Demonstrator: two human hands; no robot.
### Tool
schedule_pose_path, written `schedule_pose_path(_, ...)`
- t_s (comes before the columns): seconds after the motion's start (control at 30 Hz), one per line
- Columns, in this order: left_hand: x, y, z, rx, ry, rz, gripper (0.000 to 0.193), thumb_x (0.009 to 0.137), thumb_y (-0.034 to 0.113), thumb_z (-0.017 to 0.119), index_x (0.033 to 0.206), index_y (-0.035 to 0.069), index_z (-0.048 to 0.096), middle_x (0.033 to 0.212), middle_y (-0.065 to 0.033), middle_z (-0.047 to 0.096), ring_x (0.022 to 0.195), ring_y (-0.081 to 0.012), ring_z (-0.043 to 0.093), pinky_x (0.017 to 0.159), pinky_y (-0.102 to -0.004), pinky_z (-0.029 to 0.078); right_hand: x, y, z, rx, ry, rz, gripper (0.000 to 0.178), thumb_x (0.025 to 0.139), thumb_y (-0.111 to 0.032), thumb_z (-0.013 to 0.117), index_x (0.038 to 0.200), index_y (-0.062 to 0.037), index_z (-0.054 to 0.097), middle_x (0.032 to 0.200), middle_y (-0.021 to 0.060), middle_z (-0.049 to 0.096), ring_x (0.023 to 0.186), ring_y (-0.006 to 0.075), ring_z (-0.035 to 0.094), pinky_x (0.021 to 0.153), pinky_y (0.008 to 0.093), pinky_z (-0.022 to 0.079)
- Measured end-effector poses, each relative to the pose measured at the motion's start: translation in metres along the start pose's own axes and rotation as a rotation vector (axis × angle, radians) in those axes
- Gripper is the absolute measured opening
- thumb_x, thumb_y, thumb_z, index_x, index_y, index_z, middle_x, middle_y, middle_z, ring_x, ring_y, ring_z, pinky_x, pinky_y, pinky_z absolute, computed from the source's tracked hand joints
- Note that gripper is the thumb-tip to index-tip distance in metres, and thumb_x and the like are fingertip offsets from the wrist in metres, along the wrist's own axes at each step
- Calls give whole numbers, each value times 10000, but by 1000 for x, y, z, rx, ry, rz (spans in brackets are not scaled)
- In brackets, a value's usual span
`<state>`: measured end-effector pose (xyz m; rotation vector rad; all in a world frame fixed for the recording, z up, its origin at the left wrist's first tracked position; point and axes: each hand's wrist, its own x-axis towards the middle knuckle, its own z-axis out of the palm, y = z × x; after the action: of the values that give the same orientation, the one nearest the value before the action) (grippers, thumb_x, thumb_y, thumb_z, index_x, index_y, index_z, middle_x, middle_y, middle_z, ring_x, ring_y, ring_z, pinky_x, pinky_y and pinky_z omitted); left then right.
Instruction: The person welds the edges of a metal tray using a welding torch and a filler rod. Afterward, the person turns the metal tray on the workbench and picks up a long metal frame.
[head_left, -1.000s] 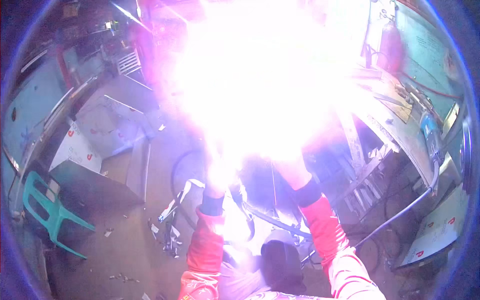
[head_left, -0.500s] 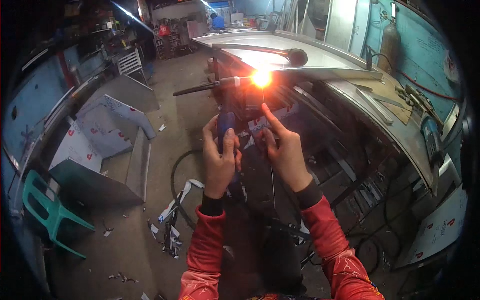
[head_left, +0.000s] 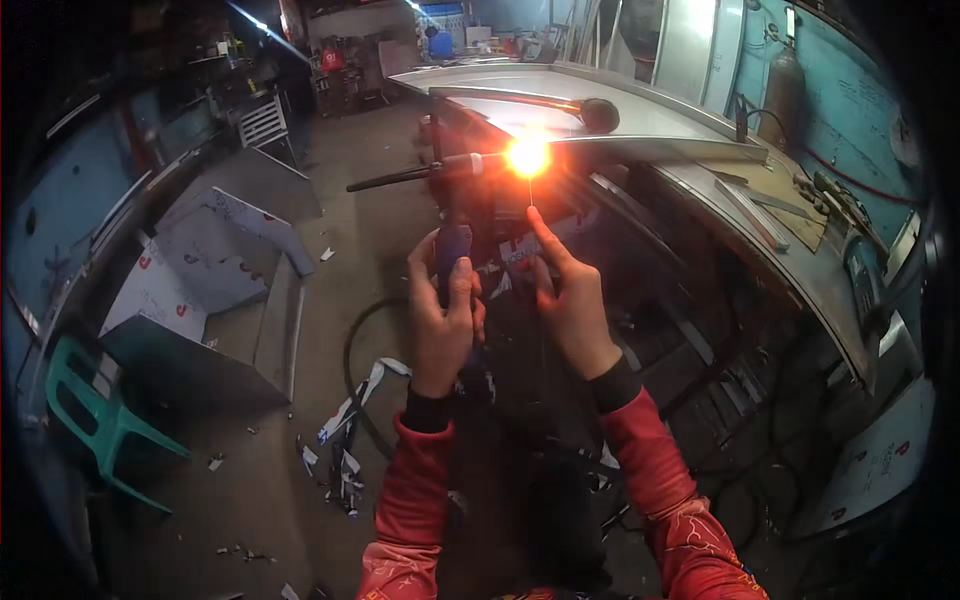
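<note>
My left hand [head_left: 445, 325] is closed round the blue handle of a TIG welding torch [head_left: 453, 245], whose head points right with a black back cap sticking out to the left. A bright orange arc glows at its tip, by the near edge of a large sheet-metal panel [head_left: 650, 148], and its glare hides the joint. Just right of the torch, my right hand [head_left: 580, 310] pinches a thin filler rod [head_left: 531, 192], forefinger stretched up along it. The rod's upper end reaches into the glow.
A hammer [head_left: 598, 116] lies on the panel. Tools and a grinder [head_left: 862, 265] rest on the right-hand bench. A bent sheet-metal piece [head_left: 210, 300] and a green plastic chair [head_left: 105, 425] stand left. A cable [head_left: 352, 340] and torn film scraps [head_left: 350, 400] lie on the floor. A gas cylinder [head_left: 780, 85] stands behind.
The glow remains at the panel edge, slightly further right in the picture, as the whole view shifts a little. Both hands keep their grips.
</note>
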<state>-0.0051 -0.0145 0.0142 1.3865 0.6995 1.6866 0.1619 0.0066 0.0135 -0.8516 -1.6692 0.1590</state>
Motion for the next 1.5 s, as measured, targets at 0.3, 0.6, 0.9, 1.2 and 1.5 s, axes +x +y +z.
schedule_pose_path(0.3, -2, -2, 0, 54, -9, -18, 458, 1069, 253, 515, 1473, 118, 345, 839, -42, 562, 529, -76, 516, 436, -246, 441, -1, -2, -4, -53, -71, 96, 619, 934, -18, 637, 1516, -129, 454, 865, 183, 716, 740, 228, 720, 683, 338, 560)
schedule_pose_path(0.6, -2, 2, 3, 23, 16, -17, 425, 1074, 247, 502, 1457, 124, 363, 806, -30, 550, 488, -66, 483, 416, -230, 402, 2, 1, 6, -74, -4, 34, 724, 907, 73, 594, 1556, -179, 395, 787, 250, 619, 687, 390, 654, 623, 471, 473)
schedule_pose_path(0.9, -3, -10, -1, 75, -1, 7, 455, 1067, 270, 520, 1464, 125, 350, 819, -38, 553, 506, -74, 511, 423, -233, 421, 1, -10, 2, -217, -96, 214, 632, 945, 7, 616, 1535, -140, 444, 902, 202, 713, 764, 246, 703, 754, 325, 559)
schedule_pose_path(1.2, -5, -12, 0, 24, 2, 31, 439, 1067, 225, 523, 1458, 120, 352, 853, -37, 566, 502, -69, 484, 428, -237, 407, 2, -13, 5, -161, -63, 111, 619, 948, -13, 599, 1534, -146, 453, 911, 140, 728, 690, 212, 683, 656, 330, 557)
schedule_pose_path(1.5, -3, -2, 3, 48, 27, -12, 421, 1068, 218, 515, 1447, 119, 360, 787, -20, 553, 507, -68, 496, 429, -228, 409, -2, -17, 0, 438, -103, 268, 640, 993, 1, 567, 1575, -181, 373, 830, 68, 729, 506, 105, 621, 525, 288, 539)
